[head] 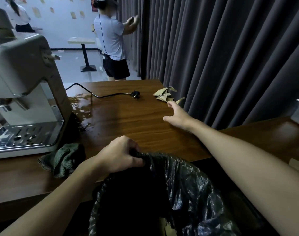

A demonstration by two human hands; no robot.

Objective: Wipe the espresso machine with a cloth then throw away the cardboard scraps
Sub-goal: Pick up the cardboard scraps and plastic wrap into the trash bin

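The right hand (176, 116) is hovering just short of the cardboard scraps (164, 95), fingers spread and holding nothing. The scraps are lying far right on the surface (128, 120), against the curtain (230, 57), so a loose grab is risking pieces slipping off that edge. The left hand (121, 155) is gripping the bin bag (187, 184) rim, near; if it slackens, the mouth could be closing. The curtain folds may be hiding more scraps, and the bag's dark inside is showing nothing.

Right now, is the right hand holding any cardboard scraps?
No: the right hand is stretched out open and empty, and the cardboard scraps lie on the table by the curtain.
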